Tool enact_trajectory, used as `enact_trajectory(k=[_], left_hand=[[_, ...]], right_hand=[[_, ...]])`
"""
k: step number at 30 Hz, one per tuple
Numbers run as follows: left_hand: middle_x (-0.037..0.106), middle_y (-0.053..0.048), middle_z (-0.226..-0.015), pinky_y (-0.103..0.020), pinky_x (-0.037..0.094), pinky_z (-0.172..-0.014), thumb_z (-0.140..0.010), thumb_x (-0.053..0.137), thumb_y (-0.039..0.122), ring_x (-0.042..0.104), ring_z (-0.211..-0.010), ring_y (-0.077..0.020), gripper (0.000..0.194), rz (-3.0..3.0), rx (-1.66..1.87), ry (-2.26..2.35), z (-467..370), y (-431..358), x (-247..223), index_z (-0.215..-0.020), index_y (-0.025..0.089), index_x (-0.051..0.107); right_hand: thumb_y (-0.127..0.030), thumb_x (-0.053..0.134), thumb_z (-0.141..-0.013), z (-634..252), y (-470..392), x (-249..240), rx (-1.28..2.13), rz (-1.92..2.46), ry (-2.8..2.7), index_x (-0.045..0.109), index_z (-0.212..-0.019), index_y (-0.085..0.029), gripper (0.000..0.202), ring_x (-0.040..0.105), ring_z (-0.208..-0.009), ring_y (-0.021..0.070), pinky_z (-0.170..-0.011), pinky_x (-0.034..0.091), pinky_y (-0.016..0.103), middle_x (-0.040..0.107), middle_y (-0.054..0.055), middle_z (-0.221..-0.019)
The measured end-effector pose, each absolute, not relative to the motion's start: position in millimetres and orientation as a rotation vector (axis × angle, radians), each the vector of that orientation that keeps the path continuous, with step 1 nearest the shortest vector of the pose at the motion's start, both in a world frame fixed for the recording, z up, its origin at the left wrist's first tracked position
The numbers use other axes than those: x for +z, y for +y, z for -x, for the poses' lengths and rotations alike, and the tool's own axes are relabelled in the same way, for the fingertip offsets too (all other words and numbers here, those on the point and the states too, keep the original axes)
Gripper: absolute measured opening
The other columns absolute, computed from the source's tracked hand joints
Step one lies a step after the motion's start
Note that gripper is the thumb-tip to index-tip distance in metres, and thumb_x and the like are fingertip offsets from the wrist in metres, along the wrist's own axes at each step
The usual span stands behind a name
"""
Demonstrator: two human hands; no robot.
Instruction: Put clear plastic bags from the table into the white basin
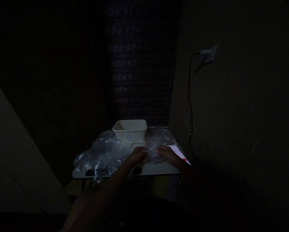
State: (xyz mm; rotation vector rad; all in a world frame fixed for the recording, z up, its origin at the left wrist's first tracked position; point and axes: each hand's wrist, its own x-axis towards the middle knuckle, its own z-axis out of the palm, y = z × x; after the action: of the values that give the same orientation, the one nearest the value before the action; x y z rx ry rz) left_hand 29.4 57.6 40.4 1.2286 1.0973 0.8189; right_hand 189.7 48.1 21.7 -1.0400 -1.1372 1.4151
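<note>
In dim light, my left hand (139, 155) and my right hand (167, 152) are closed on opposite sides of a clear plastic bag (154, 156) above the small white folding table (149, 169). The bag looks thin and crinkled, and the fingertips are partly lost in shadow. A heap of more clear plastic bags (103, 151) covers the table's left side. Behind my left hand stands a white plastic basin (132, 135) with dark handles. Other clear plastic lies beside it at the back right.
A phone with a lit screen (178, 152) lies at the table's right edge, beside my right wrist. A black cable (190, 96) hangs from a wall outlet (208, 55) on the right. Dark blinds (137, 64) hang behind the table. Some plastic droops over the front edge.
</note>
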Motion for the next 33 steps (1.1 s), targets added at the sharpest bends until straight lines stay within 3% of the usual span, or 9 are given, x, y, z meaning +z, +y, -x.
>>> enact_trajectory(k=[6, 17, 33], left_hand=[[0.044, 0.005, -0.040, -0.019, 0.037, -0.041, -0.054, 0.053, 0.015, 0.042, -0.036, -0.0049, 0.008, -1.252, 0.803, 0.996, -29.2, 57.0, 37.8, -0.055, 0.012, 0.046], [0.046, 0.005, -0.042, -0.020, 0.038, -0.044, -0.050, 0.054, 0.010, 0.043, -0.039, -0.0046, 0.009, -1.178, 0.794, 1.059, -28.2, 55.4, 37.4, -0.054, 0.012, 0.047], [0.043, 0.004, -0.043, -0.017, 0.029, -0.036, -0.052, 0.050, 0.021, 0.039, -0.037, -0.0047, 0.009, -1.208, 0.887, 0.957, -30.4, 67.3, 26.7, -0.053, 0.013, 0.046]], right_hand=[[-0.022, 0.057, -0.050, -190.7, 49.6, 21.0, 1.371, 1.080, -1.127, 0.051, -0.065, -0.015, 0.018, 0.044, -0.043, 0.0065, -0.041, 0.030, 0.019, 0.049, -0.005, -0.047], [-0.029, 0.058, -0.051, -194.8, 48.0, 22.7, 1.373, 1.070, -1.152, 0.049, -0.062, -0.014, 0.021, 0.044, -0.042, 0.0065, -0.041, 0.030, 0.020, 0.049, -0.004, -0.049], [-0.026, 0.059, -0.050, -187.8, 40.9, 31.1, 1.458, 1.003, -1.153, 0.046, -0.056, -0.014, 0.018, 0.042, -0.043, 0.0058, -0.041, 0.029, 0.020, 0.047, -0.005, -0.047]])
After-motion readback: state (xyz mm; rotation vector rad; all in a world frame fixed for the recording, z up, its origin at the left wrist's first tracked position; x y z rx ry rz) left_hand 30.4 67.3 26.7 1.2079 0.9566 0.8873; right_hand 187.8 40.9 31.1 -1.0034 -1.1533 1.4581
